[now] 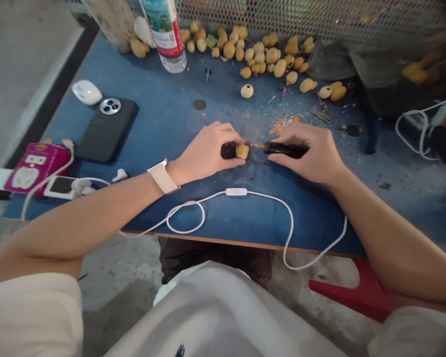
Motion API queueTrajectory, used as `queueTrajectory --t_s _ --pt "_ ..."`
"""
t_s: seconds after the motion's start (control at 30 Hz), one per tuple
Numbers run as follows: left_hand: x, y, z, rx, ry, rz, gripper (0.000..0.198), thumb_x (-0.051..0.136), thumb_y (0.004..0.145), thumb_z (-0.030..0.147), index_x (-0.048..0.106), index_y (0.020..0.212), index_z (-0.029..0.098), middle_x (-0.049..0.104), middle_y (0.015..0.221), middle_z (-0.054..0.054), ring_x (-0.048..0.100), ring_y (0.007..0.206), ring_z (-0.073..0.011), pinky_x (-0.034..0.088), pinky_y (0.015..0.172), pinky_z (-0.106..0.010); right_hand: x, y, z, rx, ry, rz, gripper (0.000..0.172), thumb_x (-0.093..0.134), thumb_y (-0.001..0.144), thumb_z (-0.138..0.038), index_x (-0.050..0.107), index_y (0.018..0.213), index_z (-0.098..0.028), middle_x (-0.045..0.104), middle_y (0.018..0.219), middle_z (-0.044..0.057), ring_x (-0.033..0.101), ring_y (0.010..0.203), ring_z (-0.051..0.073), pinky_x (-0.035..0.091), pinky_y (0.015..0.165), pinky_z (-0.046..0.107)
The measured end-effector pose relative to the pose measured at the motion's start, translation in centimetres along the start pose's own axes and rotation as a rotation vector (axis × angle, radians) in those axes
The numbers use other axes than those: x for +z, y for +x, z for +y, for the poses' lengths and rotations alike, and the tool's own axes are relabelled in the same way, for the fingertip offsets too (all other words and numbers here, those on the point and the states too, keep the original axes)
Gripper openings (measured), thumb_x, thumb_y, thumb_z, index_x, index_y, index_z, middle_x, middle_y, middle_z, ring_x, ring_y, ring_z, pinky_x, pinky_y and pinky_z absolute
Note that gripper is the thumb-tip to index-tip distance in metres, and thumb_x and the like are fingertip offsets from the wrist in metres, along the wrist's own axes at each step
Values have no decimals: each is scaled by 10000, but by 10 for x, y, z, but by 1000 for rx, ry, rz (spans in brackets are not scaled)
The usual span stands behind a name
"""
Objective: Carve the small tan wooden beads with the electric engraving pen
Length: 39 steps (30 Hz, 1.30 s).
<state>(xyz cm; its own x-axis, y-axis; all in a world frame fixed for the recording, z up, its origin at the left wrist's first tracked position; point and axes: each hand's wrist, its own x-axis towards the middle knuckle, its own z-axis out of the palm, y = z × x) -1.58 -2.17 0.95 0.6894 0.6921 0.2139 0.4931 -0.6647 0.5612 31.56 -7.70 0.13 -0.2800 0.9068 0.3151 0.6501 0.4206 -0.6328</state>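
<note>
My left hand [207, 148] is closed round a small tan nut [242, 151] that sits against a dark holder [228, 149] on the blue table [163, 119]. My right hand [312, 151] grips a black pen-shaped rotary tool [282, 149] lying nearly flat. Its thin bit points left and touches the nut. A white cable [236, 192] with an inline switch runs across the table in front of both hands.
A heap of tan nuts [263, 54] lies at the table's back, with one drilled nut [247, 90] apart. A plastic bottle [167, 32] stands at back left. A black phone [107, 128], white earbud case [86, 92] and pink power strip [37, 166] lie left. A red stool [353, 292] is below right.
</note>
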Motion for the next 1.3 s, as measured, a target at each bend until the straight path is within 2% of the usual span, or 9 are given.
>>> queueTrajectory --t_s 0.23,0.5,0.67,0.83,1.1,1.3 --pt "-1 0 0 -3 -10 -9 326 999 1046 404 913 1322 252 879 1307 -89 797 1276 -356 586 1294 -604 2 0 2 -4 5 -32 280 1085 936 -579 942 1114 -416 946 1105 14 909 1048 377 766 956 588" --pt "-1 0 -1 10 -15 -4 304 991 1032 373 903 1286 231 877 1293 -87 794 1272 -349 597 1266 -571 3 0 -1 4 25 -3 271 1059 971 -564 944 1140 -387 945 1160 49 914 1108 388 773 969 588" --pt "-1 0 -3 24 -22 -2 274 952 1035 364 880 1254 215 862 1262 -74 793 1247 -334 588 1281 -573 2 -1 2 7 28 -48 291 1074 970 -576 939 1146 -387 933 1128 38 905 1042 374 748 959 569" --pt "-2 0 -2 38 10 14 243 938 1005 336 849 1188 204 832 1229 -86 788 1211 -331 606 1248 -555 0 0 2 7 28 -55 254 1056 1000 -530 942 1167 -376 929 1181 44 880 1001 349 718 945 545" --pt "-7 2 -3 33 25 -22 227 945 978 324 820 1127 208 815 1172 -77 783 1183 -341 616 1197 -550 3 -1 1 3 16 -29 251 1060 995 -526 930 1130 -359 912 1097 41 854 937 330 705 907 533" --pt "-8 2 -3 30 25 -20 209 931 988 346 819 1095 206 822 1137 -75 780 1153 -324 604 1149 -509 3 -1 -5 -3 5 -35 257 1049 1002 -542 928 1122 -349 911 1092 44 853 982 327 708 921 518"
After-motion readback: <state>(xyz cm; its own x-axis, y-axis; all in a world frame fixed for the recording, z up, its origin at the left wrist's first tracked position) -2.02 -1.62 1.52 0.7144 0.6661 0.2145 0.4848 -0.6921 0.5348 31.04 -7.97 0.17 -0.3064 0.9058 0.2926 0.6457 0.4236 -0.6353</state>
